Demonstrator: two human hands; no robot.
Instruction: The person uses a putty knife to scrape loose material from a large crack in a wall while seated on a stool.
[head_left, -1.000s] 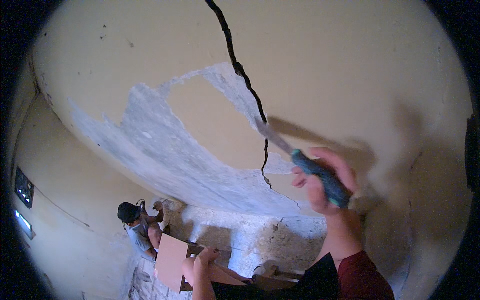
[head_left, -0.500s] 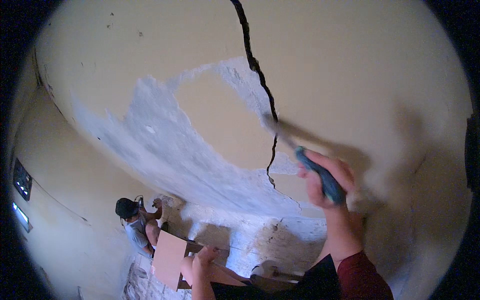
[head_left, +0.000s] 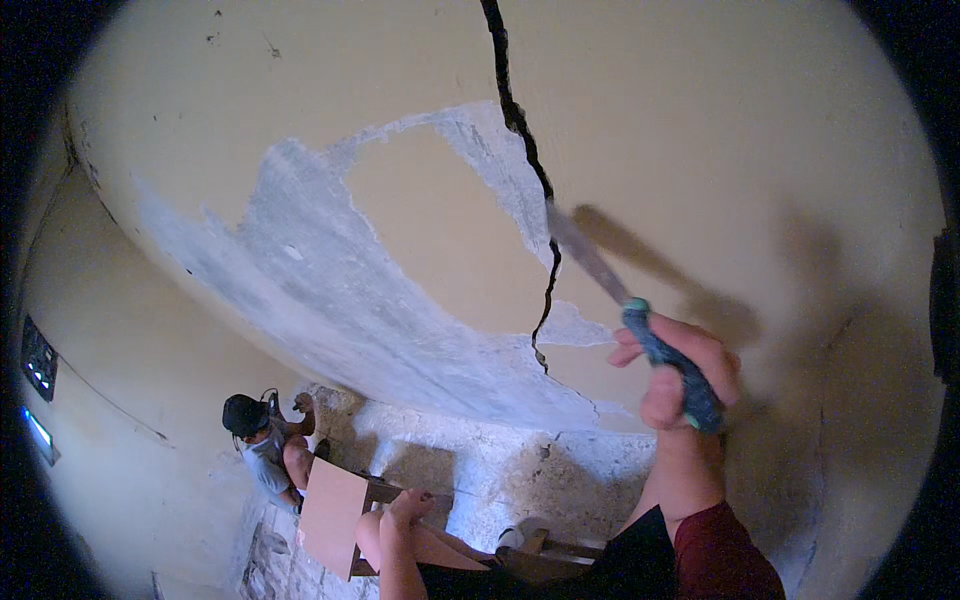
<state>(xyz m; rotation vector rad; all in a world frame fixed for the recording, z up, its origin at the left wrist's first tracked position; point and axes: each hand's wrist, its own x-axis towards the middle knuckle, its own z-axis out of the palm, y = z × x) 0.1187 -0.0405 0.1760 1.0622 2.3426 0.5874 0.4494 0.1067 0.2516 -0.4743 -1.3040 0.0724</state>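
A long dark crack (head_left: 536, 160) runs down the beige wall (head_left: 700, 120), crossing patches of exposed grey-white plaster (head_left: 300, 250). My right hand (head_left: 690, 370) is closed round the blue-green handle of a flat-bladed tool (head_left: 590, 255); the blade's tip is at the crack, beside the plaster's edge. My left hand (head_left: 405, 510) is low by my knee and a dark wooden bar, its fingers curled over something I cannot make out.
A pink-topped wooden piece of furniture (head_left: 330, 515) stands below, in front of my knee. At lower left another person (head_left: 270, 460) in a cap crouches near the wall's foot. The pale, rough floor (head_left: 500, 470) shows below; dark wall panels (head_left: 40, 360) are at far left.
My right hand has moved rightward with the tool, and the blade tip now sits higher along the crack. My left hand stays low by my knee.
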